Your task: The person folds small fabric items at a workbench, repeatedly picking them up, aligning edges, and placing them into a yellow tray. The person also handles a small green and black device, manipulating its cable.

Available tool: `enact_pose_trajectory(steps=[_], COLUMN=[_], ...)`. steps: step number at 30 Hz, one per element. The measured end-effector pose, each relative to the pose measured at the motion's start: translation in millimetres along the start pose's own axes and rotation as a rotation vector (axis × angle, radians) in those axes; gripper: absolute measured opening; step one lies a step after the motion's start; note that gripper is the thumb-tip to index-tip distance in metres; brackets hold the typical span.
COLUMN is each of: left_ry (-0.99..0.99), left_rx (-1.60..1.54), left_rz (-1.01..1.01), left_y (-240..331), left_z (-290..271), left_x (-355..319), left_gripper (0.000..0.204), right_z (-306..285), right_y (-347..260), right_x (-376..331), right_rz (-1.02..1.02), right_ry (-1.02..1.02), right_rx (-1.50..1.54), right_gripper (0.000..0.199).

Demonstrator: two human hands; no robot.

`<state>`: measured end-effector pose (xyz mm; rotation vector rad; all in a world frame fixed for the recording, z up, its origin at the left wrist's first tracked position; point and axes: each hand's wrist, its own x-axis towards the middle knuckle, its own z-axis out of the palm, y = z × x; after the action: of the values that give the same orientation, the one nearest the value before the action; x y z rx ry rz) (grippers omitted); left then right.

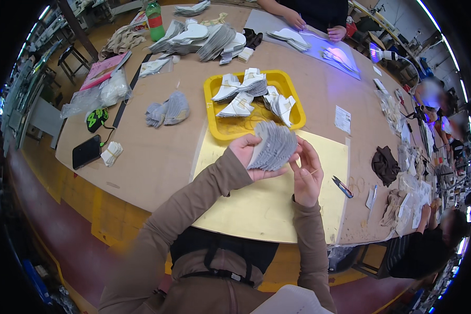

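Observation:
My left hand (pixel 248 154) grips a thick fanned stack of grey cut pieces (pixel 275 146) above a pale yellow mat (pixel 267 201). My right hand (pixel 306 172) touches the stack's right edge with its fingertips and has a thin yellowish band near its palm. Just beyond the stack stands a yellow tray (pixel 217 128) holding several bundles of white pieces (pixel 243 91).
A grey bundle (pixel 167 111), a black phone (pixel 86 152), a small white bundle (pixel 111 153), a green bottle (pixel 154 21) and piles of white pieces (pixel 199 39) lie on the brown table. Small snips (pixel 343 187) sit right of the mat. Another person's hands (pixel 314 26) work across the table.

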<state>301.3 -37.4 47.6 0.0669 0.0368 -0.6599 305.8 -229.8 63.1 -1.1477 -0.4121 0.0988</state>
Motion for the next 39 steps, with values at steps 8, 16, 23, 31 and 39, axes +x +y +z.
enact_pose_trajectory(steps=[8, 16, 23, 31, 39], left_ry=[0.308, 0.285, 0.171, 0.243, 0.158], left_rx=[0.634, 1.412, 1.782, 0.781, 0.231], left_rz=[-0.175, -0.327, -0.164, 0.107, 0.257], left_y=[-31, -25, -29, -3, 9], left_z=[-14, -1, -18, -42, -9], left_x=[14, 5, 13, 21, 16], left_gripper=[0.051, 0.022, 0.032, 0.042, 0.059], right_z=[-9, -12, 0, 15, -33], right_y=[6, -4, -13, -13, -1], right_x=[-2, 0, -14, -14, -16], right_rz=[-0.057, -0.074, -0.797, -0.563, -0.197], right_ry=[-0.113, -0.422, -0.469, -0.522, -0.14], right_rx=[-0.264, -0.426, -0.86, -0.633, 0.766], right_gripper=[0.063, 0.034, 0.035, 0.034, 0.05])
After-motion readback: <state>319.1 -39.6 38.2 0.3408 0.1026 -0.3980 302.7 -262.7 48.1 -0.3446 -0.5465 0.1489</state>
